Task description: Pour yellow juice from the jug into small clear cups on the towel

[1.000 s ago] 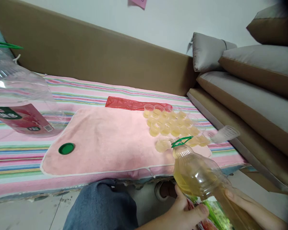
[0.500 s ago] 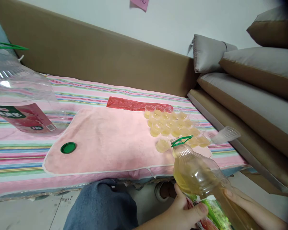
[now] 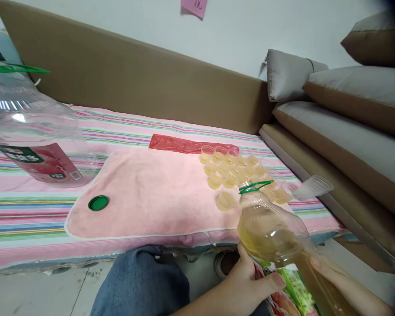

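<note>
Just beside the nearest filled cup [image 3: 226, 201] on the pink cloth [image 3: 151, 193], the tilted bottle [image 3: 273, 228] is gripped two-handed: the left hand [image 3: 248, 281] clasps one side, the right hand [image 3: 327, 270] (fingers mostly hidden) the other. Pouring seems in hand; the next move likely calls for careful tilt control.

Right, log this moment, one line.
left hand: holds tilted bottle | right hand: same bottle | cups: many hold liquid | green cap: on pink cloth

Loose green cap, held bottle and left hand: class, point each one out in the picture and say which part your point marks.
Loose green cap [image 3: 98, 202]: head view, middle of the cap.
Held bottle [image 3: 279, 243]: head view, clear body above the label.
Left hand [image 3: 250, 281]: head view, back of the hand.
</note>
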`<act>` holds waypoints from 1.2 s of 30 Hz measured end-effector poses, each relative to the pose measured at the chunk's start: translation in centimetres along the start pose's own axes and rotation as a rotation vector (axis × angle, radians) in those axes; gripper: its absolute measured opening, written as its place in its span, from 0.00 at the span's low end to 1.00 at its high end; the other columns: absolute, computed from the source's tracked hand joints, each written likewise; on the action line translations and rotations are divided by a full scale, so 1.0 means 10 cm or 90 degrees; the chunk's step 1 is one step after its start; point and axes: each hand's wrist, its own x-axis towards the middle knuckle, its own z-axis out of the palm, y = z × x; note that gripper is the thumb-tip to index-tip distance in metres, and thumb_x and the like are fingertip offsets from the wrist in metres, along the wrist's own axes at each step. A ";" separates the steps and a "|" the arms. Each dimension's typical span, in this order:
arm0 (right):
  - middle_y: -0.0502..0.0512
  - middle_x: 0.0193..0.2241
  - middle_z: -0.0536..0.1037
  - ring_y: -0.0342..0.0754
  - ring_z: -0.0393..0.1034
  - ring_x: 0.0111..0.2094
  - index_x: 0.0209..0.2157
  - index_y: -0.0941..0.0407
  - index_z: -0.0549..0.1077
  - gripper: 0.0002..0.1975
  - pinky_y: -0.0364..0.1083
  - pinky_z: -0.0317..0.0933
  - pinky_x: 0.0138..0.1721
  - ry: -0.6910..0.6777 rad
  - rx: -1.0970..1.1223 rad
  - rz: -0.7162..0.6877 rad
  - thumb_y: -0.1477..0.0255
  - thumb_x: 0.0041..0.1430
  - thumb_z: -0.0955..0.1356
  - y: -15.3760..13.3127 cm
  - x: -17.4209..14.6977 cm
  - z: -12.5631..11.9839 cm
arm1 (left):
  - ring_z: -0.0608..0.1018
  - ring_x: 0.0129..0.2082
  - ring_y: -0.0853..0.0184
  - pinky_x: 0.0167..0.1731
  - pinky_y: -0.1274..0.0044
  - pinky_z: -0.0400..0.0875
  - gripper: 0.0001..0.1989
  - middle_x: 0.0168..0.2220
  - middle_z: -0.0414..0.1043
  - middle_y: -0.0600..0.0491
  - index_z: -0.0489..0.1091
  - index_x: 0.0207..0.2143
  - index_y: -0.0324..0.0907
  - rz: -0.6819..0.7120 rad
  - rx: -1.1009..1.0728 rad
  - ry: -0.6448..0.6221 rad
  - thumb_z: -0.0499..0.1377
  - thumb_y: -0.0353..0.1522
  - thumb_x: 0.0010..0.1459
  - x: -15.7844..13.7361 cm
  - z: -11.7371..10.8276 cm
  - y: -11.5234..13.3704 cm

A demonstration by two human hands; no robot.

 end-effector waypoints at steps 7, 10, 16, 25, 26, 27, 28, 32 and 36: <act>0.62 0.57 0.71 0.64 0.60 0.60 0.50 0.54 0.75 0.31 0.60 0.56 0.59 -0.090 0.027 -0.048 0.49 0.50 0.68 0.22 0.04 0.01 | 0.63 0.62 0.51 0.60 0.58 0.58 0.43 0.60 0.61 0.42 0.51 0.62 0.42 0.024 0.131 -0.012 0.66 0.43 0.49 -0.02 -0.02 0.32; 0.62 0.57 0.71 0.64 0.60 0.60 0.51 0.54 0.74 0.33 0.58 0.57 0.59 -0.070 0.044 -0.082 0.47 0.49 0.68 0.31 0.05 0.05 | 0.64 0.60 0.50 0.60 0.58 0.58 0.44 0.60 0.61 0.41 0.51 0.62 0.40 0.063 0.222 -0.021 0.67 0.42 0.48 -0.04 -0.04 0.48; 0.64 0.52 0.75 0.66 0.65 0.57 0.48 0.51 0.75 0.33 0.61 0.61 0.56 -0.075 0.174 -0.142 0.45 0.46 0.69 0.22 0.03 0.45 | 0.67 0.58 0.49 0.58 0.60 0.60 0.47 0.58 0.64 0.41 0.53 0.61 0.40 0.127 0.336 0.035 0.68 0.47 0.44 -0.18 -0.09 0.89; 0.61 0.43 0.81 0.64 0.76 0.43 0.45 0.51 0.75 0.35 0.57 0.74 0.41 -0.211 0.414 -0.387 0.43 0.39 0.73 -1.06 -0.07 1.63 | 0.68 0.56 0.43 0.57 0.60 0.60 0.54 0.54 0.69 0.43 0.57 0.61 0.41 0.205 0.601 0.204 0.69 0.52 0.33 -0.65 -0.32 1.90; 0.60 0.42 0.81 0.62 0.77 0.41 0.44 0.51 0.75 0.34 0.55 0.75 0.39 -0.220 0.440 -0.414 0.44 0.39 0.73 -1.18 -0.03 1.76 | 0.68 0.56 0.43 0.57 0.60 0.59 0.55 0.54 0.69 0.43 0.56 0.62 0.42 0.209 0.646 0.219 0.69 0.53 0.32 -0.68 -0.38 2.02; 0.59 0.40 0.82 0.61 0.78 0.40 0.44 0.52 0.75 0.34 0.53 0.75 0.37 -0.217 0.465 -0.436 0.45 0.39 0.74 -1.27 0.01 1.89 | 0.68 0.56 0.43 0.58 0.59 0.59 0.56 0.54 0.69 0.44 0.55 0.62 0.41 0.217 0.692 0.229 0.69 0.53 0.33 -0.71 -0.46 2.13; 0.59 0.38 0.82 0.60 0.78 0.39 0.43 0.52 0.75 0.34 0.52 0.75 0.36 -0.210 0.487 -0.454 0.45 0.38 0.75 -1.36 0.07 2.03 | 0.68 0.56 0.43 0.58 0.59 0.58 0.56 0.55 0.69 0.44 0.54 0.62 0.41 0.230 0.736 0.229 0.68 0.53 0.34 -0.72 -0.55 2.25; 0.59 0.33 0.83 0.58 0.78 0.34 0.41 0.55 0.75 0.33 0.50 0.75 0.32 -0.183 0.546 -0.528 0.47 0.37 0.75 -1.62 0.35 2.62 | 0.67 0.57 0.42 0.58 0.62 0.59 0.56 0.59 0.65 0.41 0.52 0.63 0.37 0.322 0.853 0.191 0.65 0.55 0.36 -0.70 -1.00 2.66; 0.58 0.33 0.82 0.58 0.77 0.34 0.44 0.54 0.73 0.35 0.53 0.74 0.32 -0.193 0.580 -0.572 0.48 0.37 0.76 -1.83 0.62 3.18 | 0.67 0.57 0.40 0.58 0.62 0.59 0.58 0.59 0.64 0.42 0.56 0.62 0.37 0.352 0.934 0.193 0.62 0.59 0.32 -0.67 -1.49 2.96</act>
